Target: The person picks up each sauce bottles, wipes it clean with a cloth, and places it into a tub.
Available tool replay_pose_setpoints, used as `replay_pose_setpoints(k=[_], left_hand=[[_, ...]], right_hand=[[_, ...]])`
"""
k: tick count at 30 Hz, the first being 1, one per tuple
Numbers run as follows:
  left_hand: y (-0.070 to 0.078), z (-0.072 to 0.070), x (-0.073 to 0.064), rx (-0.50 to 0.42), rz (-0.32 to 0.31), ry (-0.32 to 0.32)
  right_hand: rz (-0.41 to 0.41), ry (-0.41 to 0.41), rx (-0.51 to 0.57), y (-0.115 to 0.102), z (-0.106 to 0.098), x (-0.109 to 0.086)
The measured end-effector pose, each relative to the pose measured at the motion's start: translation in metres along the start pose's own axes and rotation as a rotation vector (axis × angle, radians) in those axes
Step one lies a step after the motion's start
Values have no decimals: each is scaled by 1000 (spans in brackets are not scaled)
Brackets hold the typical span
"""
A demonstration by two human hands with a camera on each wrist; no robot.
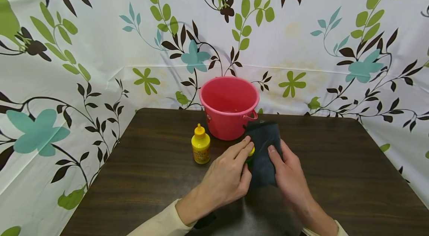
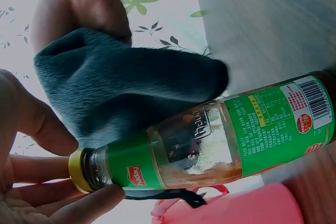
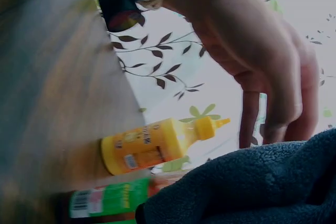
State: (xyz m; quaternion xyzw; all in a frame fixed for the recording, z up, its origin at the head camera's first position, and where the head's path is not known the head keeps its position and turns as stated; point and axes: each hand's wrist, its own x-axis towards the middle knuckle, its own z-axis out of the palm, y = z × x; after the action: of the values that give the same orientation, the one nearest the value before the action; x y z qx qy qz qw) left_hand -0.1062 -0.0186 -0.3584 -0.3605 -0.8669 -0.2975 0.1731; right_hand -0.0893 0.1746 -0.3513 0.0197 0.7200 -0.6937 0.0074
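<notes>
My left hand (image 1: 224, 174) pinches a glass sauce bottle (image 2: 278, 129) at its yellow cap (image 2: 79, 170), thumb on one side and fingers on the other. The bottle has green labels and brownish contents low inside. In the head view the left hand hides most of it. A dark blue-green cloth (image 1: 264, 154) is gripped in my right hand (image 1: 292, 176), thumb on its face. The cloth hangs beside the bottle, right at its glass, and overlaps it in the right wrist view. A yellow squeeze bottle (image 1: 201, 149) with a pointed nozzle stands left of the hands.
A pink bucket (image 1: 222, 126) with a handle stands behind the hands, near the far edge of the dark wood table (image 1: 151, 187). Patterned white fabric (image 1: 285, 42) with leaves and birds hangs close behind and along the left side.
</notes>
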Motion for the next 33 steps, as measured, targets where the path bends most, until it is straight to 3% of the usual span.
replay_pose_setpoints(k=[13, 22, 33], left_hand=[[-1, 0, 3, 27, 5, -9], [-3, -1, 6, 109, 39, 46], [-2, -2, 7, 139, 48, 73]], right_hand=[[-101, 45, 60, -10, -8, -3], [-92, 67, 59, -6, -11, -3], [-59, 36, -67, -5, -9, -6]])
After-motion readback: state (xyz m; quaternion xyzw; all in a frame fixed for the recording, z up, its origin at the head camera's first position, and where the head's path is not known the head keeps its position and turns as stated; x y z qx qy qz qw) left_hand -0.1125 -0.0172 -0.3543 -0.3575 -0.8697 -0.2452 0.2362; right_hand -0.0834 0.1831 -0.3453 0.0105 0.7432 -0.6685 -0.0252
